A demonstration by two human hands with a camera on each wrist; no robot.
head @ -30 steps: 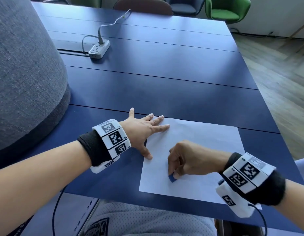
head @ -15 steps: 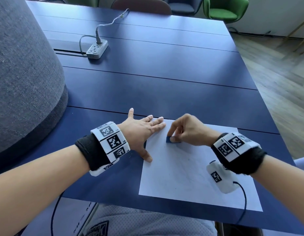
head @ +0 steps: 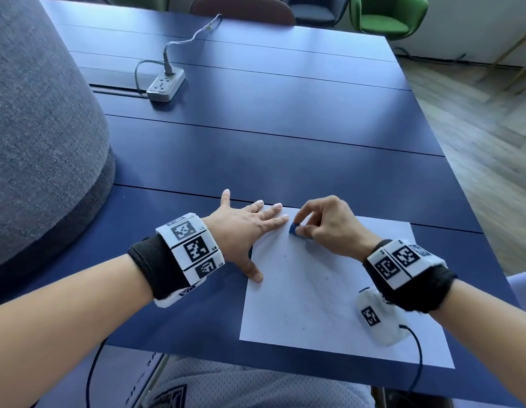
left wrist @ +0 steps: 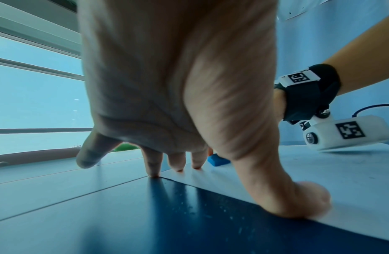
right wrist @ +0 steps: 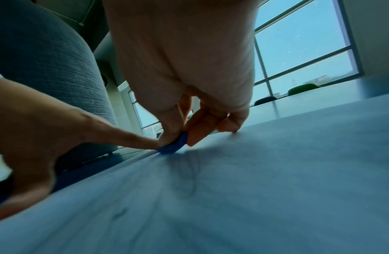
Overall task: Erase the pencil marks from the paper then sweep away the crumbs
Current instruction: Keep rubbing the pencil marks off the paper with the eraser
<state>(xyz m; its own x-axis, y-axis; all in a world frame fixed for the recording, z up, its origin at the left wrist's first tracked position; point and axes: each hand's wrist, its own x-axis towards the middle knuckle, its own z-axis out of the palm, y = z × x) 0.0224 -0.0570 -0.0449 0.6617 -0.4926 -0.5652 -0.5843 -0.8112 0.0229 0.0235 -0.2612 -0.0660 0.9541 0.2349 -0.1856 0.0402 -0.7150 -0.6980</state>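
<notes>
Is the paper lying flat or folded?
Flat. The paper lies spread on the table; the left hand presses its corner, and no crease shows.

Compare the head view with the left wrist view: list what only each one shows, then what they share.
Only the head view: the whole paper with faint pencil marks, the power strip, the right hand pinching the eraser.
Only the left wrist view: the left hand from beneath, its thumb on the paper's edge, specks on the table, windows behind.
Both: the left hand spread flat pinning the paper, the blue eraser beside its fingertips, the right wrist camera.
</notes>
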